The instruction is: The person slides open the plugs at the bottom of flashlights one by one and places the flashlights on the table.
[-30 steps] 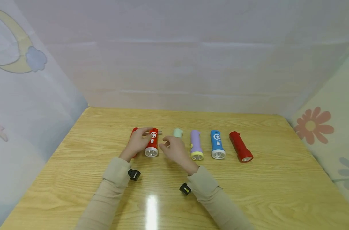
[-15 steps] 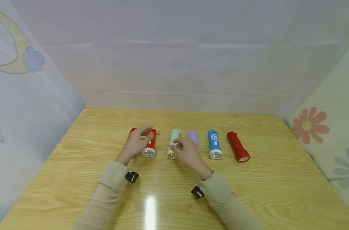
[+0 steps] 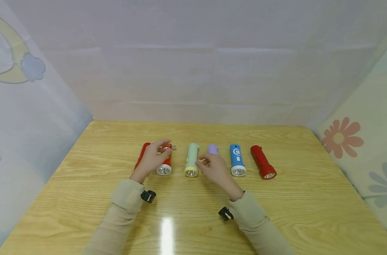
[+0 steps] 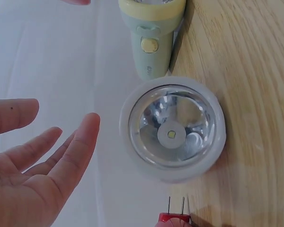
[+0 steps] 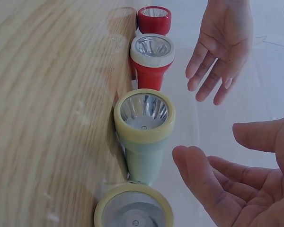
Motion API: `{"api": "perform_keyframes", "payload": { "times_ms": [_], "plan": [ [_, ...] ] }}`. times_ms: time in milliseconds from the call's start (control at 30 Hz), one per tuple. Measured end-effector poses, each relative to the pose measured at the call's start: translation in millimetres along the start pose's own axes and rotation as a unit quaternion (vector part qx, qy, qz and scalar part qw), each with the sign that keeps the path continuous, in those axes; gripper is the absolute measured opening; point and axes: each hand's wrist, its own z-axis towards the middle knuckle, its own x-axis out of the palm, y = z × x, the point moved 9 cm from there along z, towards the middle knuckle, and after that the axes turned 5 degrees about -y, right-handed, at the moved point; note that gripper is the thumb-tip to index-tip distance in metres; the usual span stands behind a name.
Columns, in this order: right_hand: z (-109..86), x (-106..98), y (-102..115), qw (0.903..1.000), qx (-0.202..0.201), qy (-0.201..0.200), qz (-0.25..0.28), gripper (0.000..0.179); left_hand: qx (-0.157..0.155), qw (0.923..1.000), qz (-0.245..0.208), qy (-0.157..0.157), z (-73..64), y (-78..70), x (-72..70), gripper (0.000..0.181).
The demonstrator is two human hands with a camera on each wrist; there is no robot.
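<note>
My left hand (image 3: pixel 151 158) hovers over the red flashlight with a white rim (image 3: pixel 164 170), fingers apart and loosely bent, holding nothing. A plain red flashlight (image 3: pixel 143 154) lies to its left, partly covered by that hand. My right hand (image 3: pixel 217 171) hangs above the purple flashlight (image 3: pixel 213 149) and hides most of it. Its thumb and fingers are parted with nothing between them, as the palm of the right hand (image 5: pixel 248 187) shows in the right wrist view. Just left of these fingertips lies the pale green flashlight (image 3: pixel 192 156), its yellow-rimmed head toward me.
A blue flashlight (image 3: pixel 237 158) and another red flashlight (image 3: pixel 263 162), slanted, continue the row on the right. Two metal prongs (image 3: pixel 174 147) stick out near the white-rimmed flashlight. Fabric walls (image 3: pixel 193 85) enclose the wooden table (image 3: pixel 180 209) at the back and sides.
My right hand has moved right, from over the green flashlight to over the purple one, uncovering the green one. My left hand stays near the red flashlights; the view has shifted slightly.
</note>
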Motion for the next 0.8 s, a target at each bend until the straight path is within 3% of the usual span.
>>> {"api": "perform_keyframes", "payload": {
  "times_ms": [333,567,800],
  "plan": [
    [-1.5,5,-13,0.9987,0.038,0.025,0.023,0.036,0.011,0.9998,0.014,0.012,14.0,3.3,14.2,0.04],
    [-0.2,12,-16,0.9982,0.041,0.039,-0.019,0.038,-0.024,0.9989,0.001,0.04,23.6,12.0,28.0,0.044],
    [1.2,20,-11,0.9971,0.014,0.05,-0.055,0.029,-0.046,0.9957,0.012,0.079,30.1,11.8,44.9,0.048]
  ]
}}
